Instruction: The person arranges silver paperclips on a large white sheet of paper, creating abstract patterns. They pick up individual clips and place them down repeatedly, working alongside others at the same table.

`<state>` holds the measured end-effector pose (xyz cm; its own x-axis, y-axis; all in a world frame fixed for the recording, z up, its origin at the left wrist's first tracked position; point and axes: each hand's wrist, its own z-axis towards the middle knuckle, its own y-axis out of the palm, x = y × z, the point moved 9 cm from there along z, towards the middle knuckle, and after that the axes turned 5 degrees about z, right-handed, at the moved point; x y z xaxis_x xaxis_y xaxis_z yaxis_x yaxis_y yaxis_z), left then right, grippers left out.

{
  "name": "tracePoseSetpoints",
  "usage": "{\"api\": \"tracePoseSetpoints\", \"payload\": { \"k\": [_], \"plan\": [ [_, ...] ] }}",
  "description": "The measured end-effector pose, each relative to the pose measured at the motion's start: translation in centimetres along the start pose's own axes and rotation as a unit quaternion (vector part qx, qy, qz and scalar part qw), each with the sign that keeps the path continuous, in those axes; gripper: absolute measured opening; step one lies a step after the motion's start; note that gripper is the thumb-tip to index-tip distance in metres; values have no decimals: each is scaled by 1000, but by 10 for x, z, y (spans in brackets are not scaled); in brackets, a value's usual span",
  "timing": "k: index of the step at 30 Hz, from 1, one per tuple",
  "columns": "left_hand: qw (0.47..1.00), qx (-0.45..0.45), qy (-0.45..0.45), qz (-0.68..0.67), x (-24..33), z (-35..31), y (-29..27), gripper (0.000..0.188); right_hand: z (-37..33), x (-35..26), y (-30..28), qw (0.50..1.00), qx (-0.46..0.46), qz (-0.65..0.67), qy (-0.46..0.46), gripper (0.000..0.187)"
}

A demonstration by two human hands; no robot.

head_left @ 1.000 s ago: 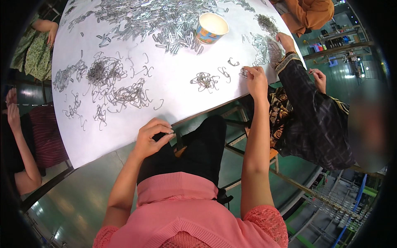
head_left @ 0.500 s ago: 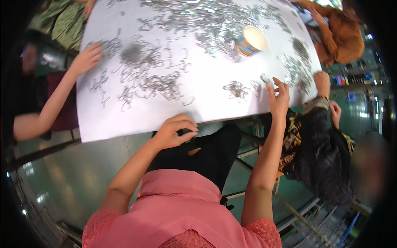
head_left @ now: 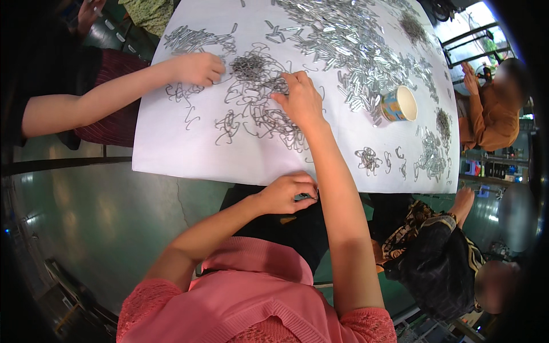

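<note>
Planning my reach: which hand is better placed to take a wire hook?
Probably your right hand: it's over the wire hooks, thumb and fingers apart; your left hand is by the table edge.

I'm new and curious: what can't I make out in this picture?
All in the head view:
Left hand: its curled fingers hide whatever they may hold.
Right hand: it covers some hooks; whether it touches them is unclear.
Shiny heap: its far end is cut off by the upper edge.
Green garment: cut off there too.

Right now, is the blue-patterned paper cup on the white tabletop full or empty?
It looks empty: the blue-patterned paper cup shows bare cream inner walls through its open mouth, with no contents visible.
</note>
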<state>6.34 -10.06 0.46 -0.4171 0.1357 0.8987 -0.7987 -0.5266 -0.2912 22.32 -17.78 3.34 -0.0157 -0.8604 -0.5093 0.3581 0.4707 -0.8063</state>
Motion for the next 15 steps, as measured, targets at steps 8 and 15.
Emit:
{"api": "tracePoseSetpoints", "payload": {
  "k": [8, 15],
  "plan": [
    [999, 21, 44, -2, 3, -3, -5, 13, 29, 26, 1, 982, -82, 149, 81, 13],
    [998, 28, 60, -15, 4, -4, -5, 13, 14, 44, -31, 997, -8, -24, 70, 11]
  ]
}}
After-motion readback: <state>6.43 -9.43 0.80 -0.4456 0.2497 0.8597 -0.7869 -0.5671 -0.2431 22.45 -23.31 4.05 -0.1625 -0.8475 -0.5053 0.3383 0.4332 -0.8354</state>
